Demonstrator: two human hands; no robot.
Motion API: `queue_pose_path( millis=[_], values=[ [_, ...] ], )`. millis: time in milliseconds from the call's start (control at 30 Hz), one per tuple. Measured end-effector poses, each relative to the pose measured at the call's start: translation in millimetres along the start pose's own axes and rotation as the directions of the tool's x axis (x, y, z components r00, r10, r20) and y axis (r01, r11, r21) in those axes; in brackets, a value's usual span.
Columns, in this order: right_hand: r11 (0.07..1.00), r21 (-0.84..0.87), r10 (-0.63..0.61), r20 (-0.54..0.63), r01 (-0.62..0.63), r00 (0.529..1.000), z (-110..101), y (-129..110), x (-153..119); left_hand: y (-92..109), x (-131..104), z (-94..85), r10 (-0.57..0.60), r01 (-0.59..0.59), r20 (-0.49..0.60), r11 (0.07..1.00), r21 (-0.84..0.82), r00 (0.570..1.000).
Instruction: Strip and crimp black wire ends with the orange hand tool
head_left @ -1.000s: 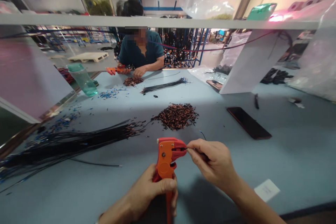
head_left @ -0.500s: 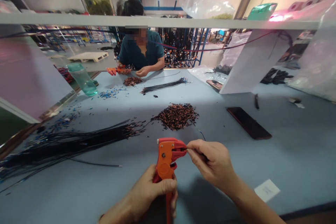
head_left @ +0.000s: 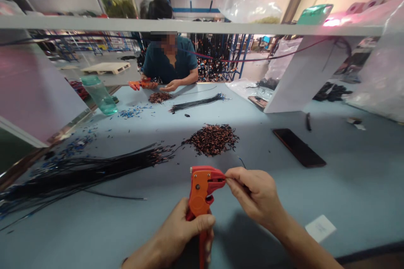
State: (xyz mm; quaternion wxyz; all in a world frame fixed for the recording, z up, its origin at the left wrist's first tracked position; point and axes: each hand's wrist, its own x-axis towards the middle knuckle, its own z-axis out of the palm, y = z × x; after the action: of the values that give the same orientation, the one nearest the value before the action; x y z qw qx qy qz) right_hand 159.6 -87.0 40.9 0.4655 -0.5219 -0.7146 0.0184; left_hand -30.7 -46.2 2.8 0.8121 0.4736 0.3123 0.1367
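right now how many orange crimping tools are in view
2. One orange tool is gripped in the person's left hand near the table's front edge; the other is at the far end, in the co-worker's hands. More may be hidden.

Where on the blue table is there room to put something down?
Bare table lies right of the phone, and between the phone and the brown pile. The left is crowded with black wires.

A blue table [head_left: 347, 176] carries black wires [head_left: 78, 172], a phone [head_left: 299, 147].
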Motion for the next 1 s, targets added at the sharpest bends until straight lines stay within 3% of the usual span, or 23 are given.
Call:
queue_pose_path(
  millis=[333,600,833,1000],
  values=[
    [0.999,-0.030,-0.024,-0.012,0.024,1.000,2,-2,-6,-3,-1,3.7,0.045,-0.045,0.023,0.999,0.027,0.999],
    [1.000,-0.031,-0.002,-0.044,0.001,0.999,5,-2,-8,-10,2,1.6,0.088,-0.084,-0.043,0.993,0.077,0.995],
    [0.999,-0.033,0.034,-0.047,-0.035,0.998,8,4,-6,-7,6,0.4,0.101,-0.101,-0.001,0.993,-0.065,0.995],
    [0.994,-0.083,0.065,-0.088,-0.072,0.994,7,9,-7,4,4,-3.3,0.140,-0.146,-0.057,0.982,-0.120,0.989]
  ],
)
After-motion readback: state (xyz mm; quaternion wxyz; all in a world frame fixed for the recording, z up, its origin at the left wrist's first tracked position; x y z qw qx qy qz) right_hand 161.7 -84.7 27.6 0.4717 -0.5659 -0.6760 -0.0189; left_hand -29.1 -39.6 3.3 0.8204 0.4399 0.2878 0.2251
